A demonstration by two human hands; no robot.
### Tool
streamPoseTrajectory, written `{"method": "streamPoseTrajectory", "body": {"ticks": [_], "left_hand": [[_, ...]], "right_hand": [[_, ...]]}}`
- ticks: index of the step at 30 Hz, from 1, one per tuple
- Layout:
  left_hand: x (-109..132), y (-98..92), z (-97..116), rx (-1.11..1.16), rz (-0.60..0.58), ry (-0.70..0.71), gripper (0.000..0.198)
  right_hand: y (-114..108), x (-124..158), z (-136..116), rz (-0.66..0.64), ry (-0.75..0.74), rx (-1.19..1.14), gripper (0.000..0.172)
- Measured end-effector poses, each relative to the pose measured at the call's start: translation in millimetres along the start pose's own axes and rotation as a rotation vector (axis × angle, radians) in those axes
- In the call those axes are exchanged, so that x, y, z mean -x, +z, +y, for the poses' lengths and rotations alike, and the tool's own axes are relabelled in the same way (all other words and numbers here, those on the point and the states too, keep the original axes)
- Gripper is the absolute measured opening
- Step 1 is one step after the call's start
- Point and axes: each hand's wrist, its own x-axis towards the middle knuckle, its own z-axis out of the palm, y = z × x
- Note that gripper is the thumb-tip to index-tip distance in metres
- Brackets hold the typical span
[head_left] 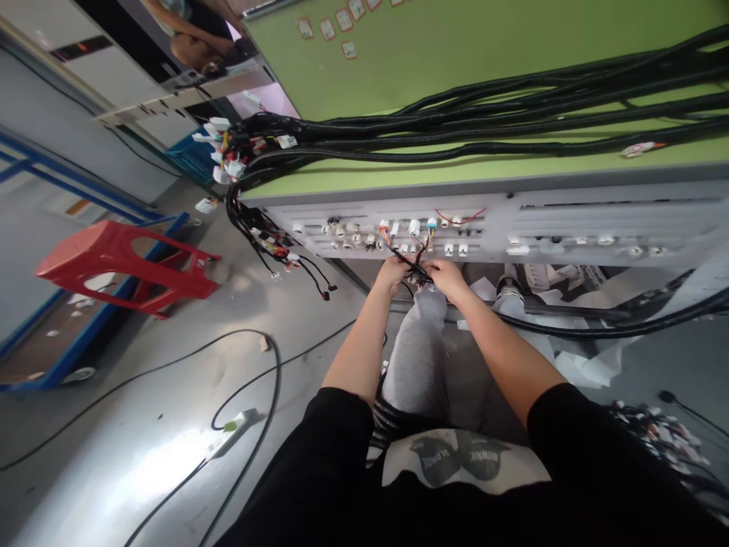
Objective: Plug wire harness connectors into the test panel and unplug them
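Below the front of a white connector panel [370,214], both my hands are closed on a black wire harness [418,267]. My left hand [392,273] grips it from the left, and my right hand [448,278] pinches it from the right. Branches of coloured wire run up from the harness to an orange-and-white connector [384,227], a white connector [414,227] and a blue-and-white connector [431,225], all seated in the panel. More connector ends of the harness hang below my fingers, too small to make out singly.
Several black sleeved cables [456,140] lie along the green bench top [353,178], their white connectors [225,152] bunched over its left end. A red stool [125,262] stands on a blue cart at left. Cords and a power strip [233,431] lie on the floor. Another person's arm [194,38] shows at the top.
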Motion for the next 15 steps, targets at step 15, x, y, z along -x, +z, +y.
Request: {"method": "streamPoseTrajectory", "body": {"ticks": [15], "left_hand": [[17, 13.1, 10, -0.026, 0.090, -0.095, 0.016]], "right_hand": [[-4, 1, -15, 0.084, 0.057, 0.160, 0.029]]}}
